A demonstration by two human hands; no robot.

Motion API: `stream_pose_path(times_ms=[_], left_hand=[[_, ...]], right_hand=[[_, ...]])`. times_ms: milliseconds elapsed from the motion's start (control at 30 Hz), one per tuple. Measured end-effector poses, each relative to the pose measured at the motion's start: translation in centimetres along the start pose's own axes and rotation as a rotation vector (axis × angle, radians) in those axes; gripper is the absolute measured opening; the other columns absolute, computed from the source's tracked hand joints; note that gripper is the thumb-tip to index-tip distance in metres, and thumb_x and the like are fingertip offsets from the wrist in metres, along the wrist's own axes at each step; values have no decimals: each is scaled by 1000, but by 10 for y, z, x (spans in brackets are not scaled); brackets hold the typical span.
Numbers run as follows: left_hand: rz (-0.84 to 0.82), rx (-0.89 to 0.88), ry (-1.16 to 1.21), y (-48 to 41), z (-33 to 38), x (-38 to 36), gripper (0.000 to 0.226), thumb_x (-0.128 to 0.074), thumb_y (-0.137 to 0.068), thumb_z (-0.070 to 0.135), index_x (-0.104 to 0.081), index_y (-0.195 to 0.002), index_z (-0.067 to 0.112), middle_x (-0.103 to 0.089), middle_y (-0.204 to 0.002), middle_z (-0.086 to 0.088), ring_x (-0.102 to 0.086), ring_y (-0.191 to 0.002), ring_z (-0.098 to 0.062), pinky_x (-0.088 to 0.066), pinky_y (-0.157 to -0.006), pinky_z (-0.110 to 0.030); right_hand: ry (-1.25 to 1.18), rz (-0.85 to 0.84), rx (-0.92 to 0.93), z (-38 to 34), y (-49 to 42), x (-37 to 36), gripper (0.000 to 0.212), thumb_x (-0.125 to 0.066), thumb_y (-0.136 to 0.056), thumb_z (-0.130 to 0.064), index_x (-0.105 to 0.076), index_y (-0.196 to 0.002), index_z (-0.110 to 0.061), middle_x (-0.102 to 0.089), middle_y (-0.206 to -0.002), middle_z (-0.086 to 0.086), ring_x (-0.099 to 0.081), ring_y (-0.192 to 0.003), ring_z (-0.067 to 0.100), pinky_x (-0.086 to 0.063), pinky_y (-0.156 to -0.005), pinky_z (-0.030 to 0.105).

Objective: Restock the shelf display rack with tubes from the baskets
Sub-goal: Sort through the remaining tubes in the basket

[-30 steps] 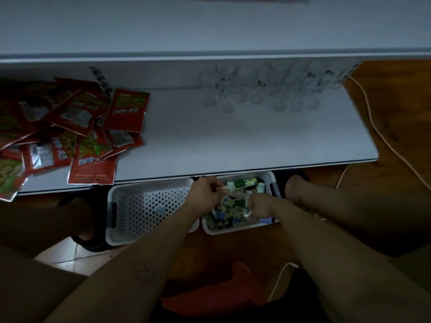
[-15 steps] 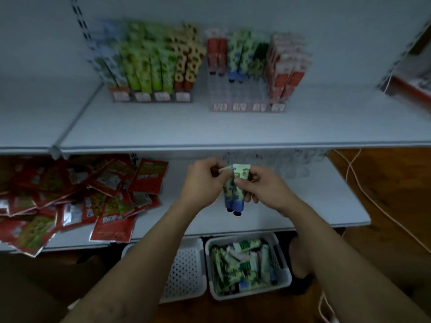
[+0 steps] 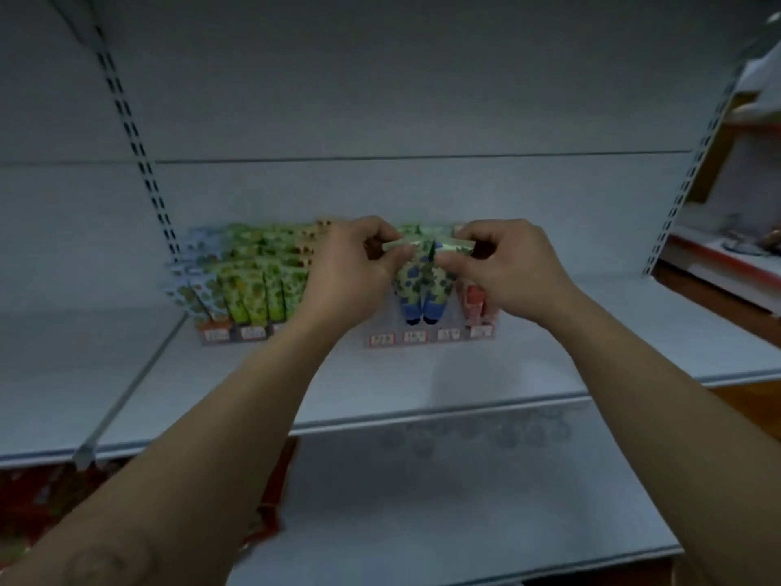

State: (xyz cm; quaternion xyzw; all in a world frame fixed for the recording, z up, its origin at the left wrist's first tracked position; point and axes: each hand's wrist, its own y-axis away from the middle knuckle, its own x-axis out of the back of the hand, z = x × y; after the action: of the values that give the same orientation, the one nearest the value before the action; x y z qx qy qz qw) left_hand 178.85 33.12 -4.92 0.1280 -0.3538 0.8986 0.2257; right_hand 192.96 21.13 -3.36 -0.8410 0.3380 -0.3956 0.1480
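Note:
Two tubes with blue caps and a blue-green flower print hang cap-down side by side in front of the display rack (image 3: 431,337) on the upper shelf. My left hand (image 3: 353,264) pinches the flat top end of the left tube (image 3: 412,285). My right hand (image 3: 503,268) pinches the top of the right tube (image 3: 441,289). Both hands are raised level with the rack's rows, hiding part of them. Red tubes (image 3: 475,304) stand at the rack's right end. The baskets are out of view.
A second rack to the left holds several green and pale blue tubes (image 3: 249,281). The white upper shelf (image 3: 380,374) has a lower shelf (image 3: 465,501) under it, with red packets (image 3: 266,492) at its left. Slotted uprights (image 3: 139,154) flank the bay.
The view has risen from the baskets on the floor to the upper shelf. Both hands have lifted the two tubes up to the display rack.

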Motion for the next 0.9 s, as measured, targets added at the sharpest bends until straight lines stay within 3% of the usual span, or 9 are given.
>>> stream_pose_path(times_ms=[67, 133, 267, 400, 467, 633, 833, 900], left_hand=[[15, 8, -9, -16, 0, -2, 10, -71, -84, 23, -67, -80, 15, -67, -70, -7, -65, -61, -18, -54, -55, -31], [38, 9, -49, -29, -4, -8, 8, -71, -84, 21, -68, -78, 17, -66, -69, 0, -61, -56, -6, -49, -50, -20], [44, 6, -106, -48, -21, -27, 9, -71, -84, 18, -67, -76, 18, -63, -67, 8, -55, -52, 5, -41, -45, -8], [-3, -21, -142, -55, -45, -45, 11, -69, -85, 15, -67, -74, 17, -61, -65, 10, -57, -58, -2, -46, -54, -15], [-7, -74, -198, -55, -55, -51, 17, -68, -86, 11, -63, -71, 17, -55, -62, 15, -52, -57, 4, -39, -57, -9], [-17, -153, -276, -63, -66, -51, 14, -67, -85, 8, -64, -72, 13, -52, -62, 20, -50, -56, 7, -35, -53, -5], [-52, -188, -275, -65, -72, -54, 12, -66, -84, 7, -64, -72, 8, -58, -64, 6, -56, -63, -11, -45, -59, -24], [-52, -180, -257, -66, -75, -56, 14, -67, -84, 6, -63, -71, 10, -57, -64, 7, -55, -63, -9, -45, -59, -23]], right_hand=[[74, 23, 36, 7, -17, 5, 16, -75, -80, -27, -73, -85, -12, -64, -68, -7, -57, -61, 5, -42, -55, 11], [74, 45, 58, 17, -34, 3, 12, -76, -79, -22, -72, -88, -15, -59, -67, -16, -53, -59, 0, -38, -55, 6], [175, 4, 75, 41, -63, -17, 20, -77, -78, -26, -72, -96, -19, -70, -88, -2, -62, -80, 14, -50, -73, 25], [327, -92, 97, 58, -82, -39, 21, -75, -80, -26, -72, -98, -14, -71, -97, 7, -64, -88, 25, -52, -74, 32], [388, -119, 126, 61, -85, -43, 19, -75, -80, -26, -71, -94, -14, -69, -95, 8, -63, -89, 27, -47, -72, 28], [510, -65, 245, 65, -90, -48, 17, -71, -83, -29, -69, -93, -15, -71, -92, 7, -62, -85, 28, -32, -88, 28], [470, -111, 228, 67, -96, -52, 20, -77, -77, -30, -69, -87, -14, -69, -89, 6, -62, -85, 28, -34, -75, 26], [452, -133, 209, 66, -96, -51, 20, -78, -75, -30, -69, -83, -15, -69, -84, 5, -62, -80, 26, -38, -72, 26]])
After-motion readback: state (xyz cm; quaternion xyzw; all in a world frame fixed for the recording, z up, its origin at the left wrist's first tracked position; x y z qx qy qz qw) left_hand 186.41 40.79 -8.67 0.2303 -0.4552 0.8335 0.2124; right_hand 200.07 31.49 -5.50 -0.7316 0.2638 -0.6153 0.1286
